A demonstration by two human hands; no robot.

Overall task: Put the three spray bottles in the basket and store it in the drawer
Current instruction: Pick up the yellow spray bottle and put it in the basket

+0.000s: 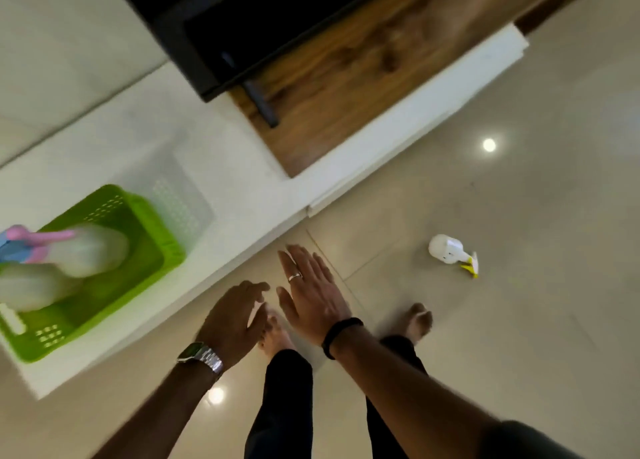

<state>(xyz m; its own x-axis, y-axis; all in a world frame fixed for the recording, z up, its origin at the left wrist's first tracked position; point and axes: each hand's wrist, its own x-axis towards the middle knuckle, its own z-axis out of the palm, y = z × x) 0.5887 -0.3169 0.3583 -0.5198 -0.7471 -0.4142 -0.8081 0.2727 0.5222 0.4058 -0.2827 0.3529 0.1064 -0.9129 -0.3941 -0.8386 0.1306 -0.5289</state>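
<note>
Two bottles (86, 250) in basket (145, 216) on table (225, 167) — third (448, 250) on floor. Both hands' fingers (304, 261) spread, empty. Left: fetch it, stow basket in drawer (346, 87).

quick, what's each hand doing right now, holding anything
Left hand: open, fingers loosely curled, holding nothing.
Right hand: open and flat, fingers spread, holding nothing.
</note>
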